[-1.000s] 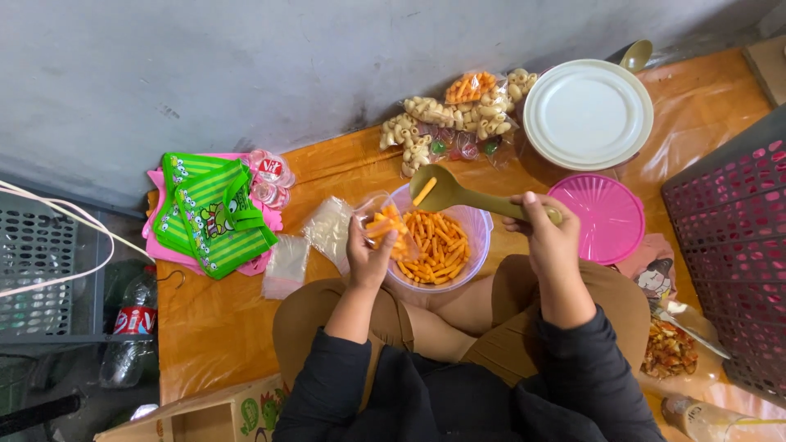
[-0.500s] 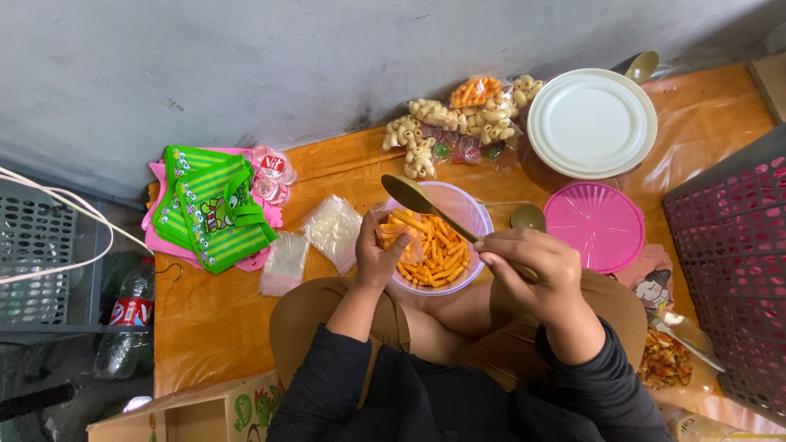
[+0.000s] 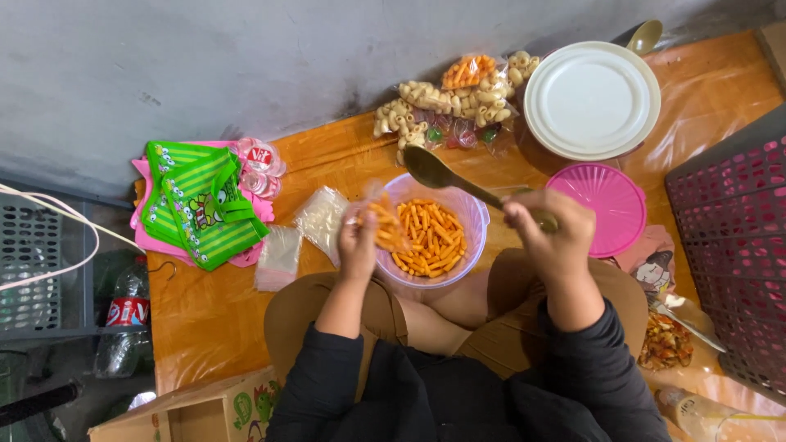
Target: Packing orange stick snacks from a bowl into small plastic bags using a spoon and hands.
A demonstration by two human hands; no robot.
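A clear pink-tinted bowl (image 3: pixel 475 214) of orange stick snacks rests in my lap. My left hand (image 3: pixel 359 243) holds a small clear plastic bag (image 3: pixel 383 219) partly filled with the orange sticks at the bowl's left rim. My right hand (image 3: pixel 550 233) grips the handle of an olive-green spoon (image 3: pixel 434 170), whose empty scoop hovers over the bowl's far rim.
Empty clear bags (image 3: pixel 321 219) lie left of the bowl, beside green and pink gift bags (image 3: pixel 203 205). Packed snack bags (image 3: pixel 449 98) sit at the wall. A white lid (image 3: pixel 591 100), a pink lid (image 3: pixel 607 205), a dark pink basket (image 3: pixel 735 237) and a cardboard box (image 3: pixel 196 413) surround me.
The spoon dipped into the bowl, then rose empty to the far rim. My right hand shifted right. The small bag in my left hand now shows more orange sticks.
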